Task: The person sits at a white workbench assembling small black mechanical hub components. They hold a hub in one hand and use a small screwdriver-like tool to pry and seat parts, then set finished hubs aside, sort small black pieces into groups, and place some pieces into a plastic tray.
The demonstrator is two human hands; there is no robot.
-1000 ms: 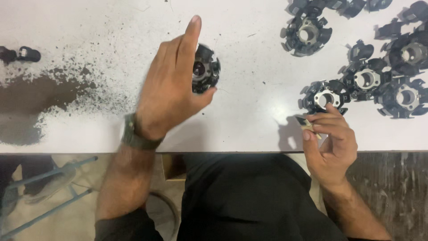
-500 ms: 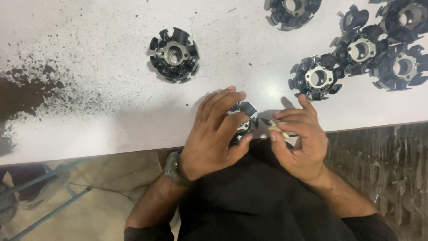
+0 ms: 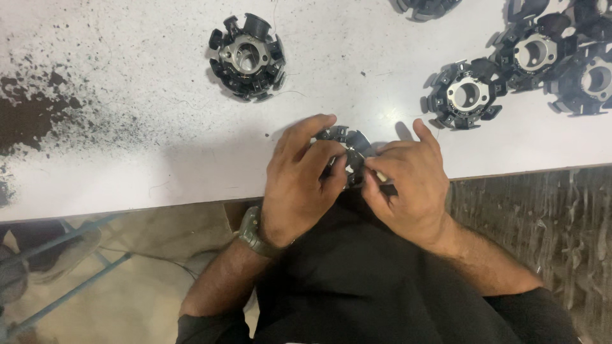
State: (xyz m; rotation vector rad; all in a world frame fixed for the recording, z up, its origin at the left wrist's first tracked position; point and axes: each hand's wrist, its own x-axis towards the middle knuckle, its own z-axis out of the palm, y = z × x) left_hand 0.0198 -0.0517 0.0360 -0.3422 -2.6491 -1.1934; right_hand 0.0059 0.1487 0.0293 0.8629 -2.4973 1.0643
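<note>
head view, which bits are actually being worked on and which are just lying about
In hand:
- black toothed ring part, gripped by left hand and right hand

Lying about:
- lone ring part
- cluster of ring parts
- dark powder patch

White table (image 3: 127, 172), dark powder stain (image 3: 32, 118), spare black stators (image 3: 247, 58), blue frame (image 3: 64, 296)

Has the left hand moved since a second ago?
Yes. The left hand has come off the stator left lying on the table and back to the near table edge, where it now grips another stator with the right hand.
</note>
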